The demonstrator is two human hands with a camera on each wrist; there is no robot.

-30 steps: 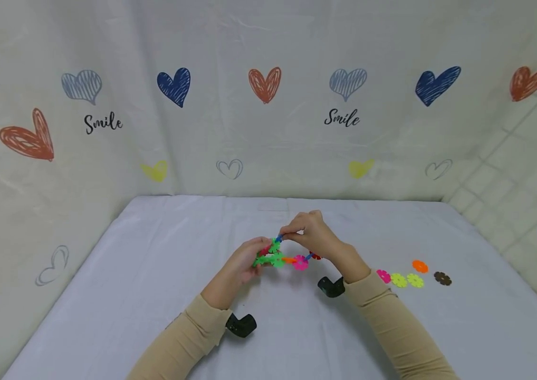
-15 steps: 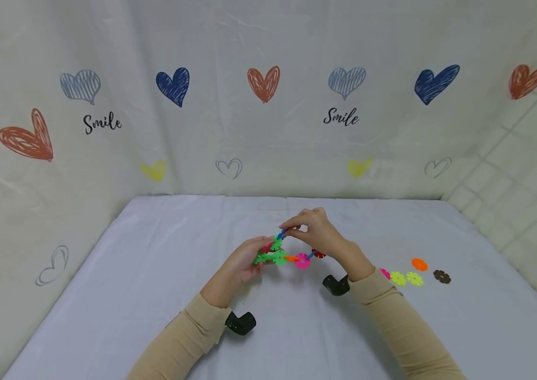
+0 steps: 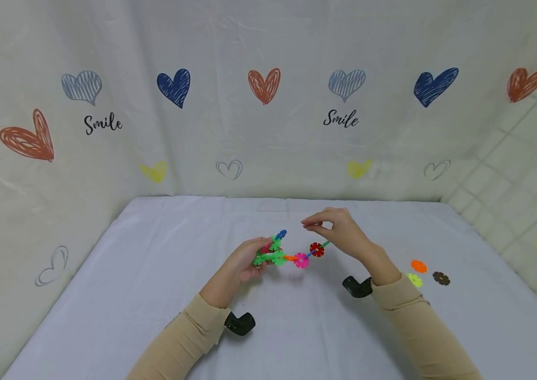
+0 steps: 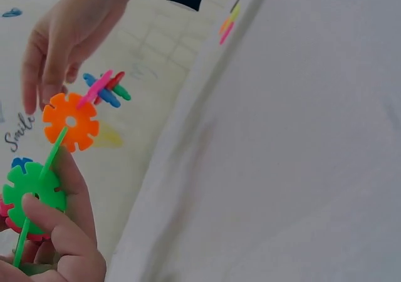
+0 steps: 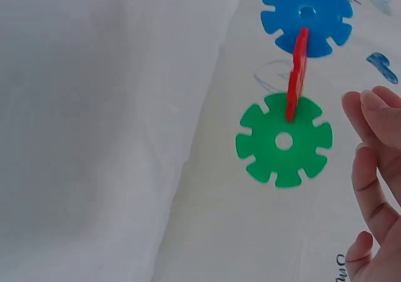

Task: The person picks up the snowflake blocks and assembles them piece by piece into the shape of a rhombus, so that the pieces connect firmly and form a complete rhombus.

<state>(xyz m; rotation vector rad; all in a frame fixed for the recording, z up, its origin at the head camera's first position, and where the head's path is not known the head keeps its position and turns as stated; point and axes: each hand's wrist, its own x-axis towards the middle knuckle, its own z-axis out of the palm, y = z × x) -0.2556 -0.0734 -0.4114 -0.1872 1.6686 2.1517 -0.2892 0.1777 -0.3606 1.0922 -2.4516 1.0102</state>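
My left hand grips one end of a chain of slotted plastic flower discs, held above the table. Green discs are at the fingers, and a blue disc sticks up beside them. An orange disc, a pink disc, another blue disc and a red disc follow toward the right. A green disc hangs at the far end. My right hand is in the air above that end, fingertips close together, with nothing visible between them and apart from the chain.
Loose discs lie on the white table at the right: an orange one, a yellow one and a brown one. My right sleeve covers that area partly. A heart-printed curtain stands behind.
My right hand has let go of the blue disc near my left hand and moved right. The blue disc stays on the chain. My left hand has hardly moved.
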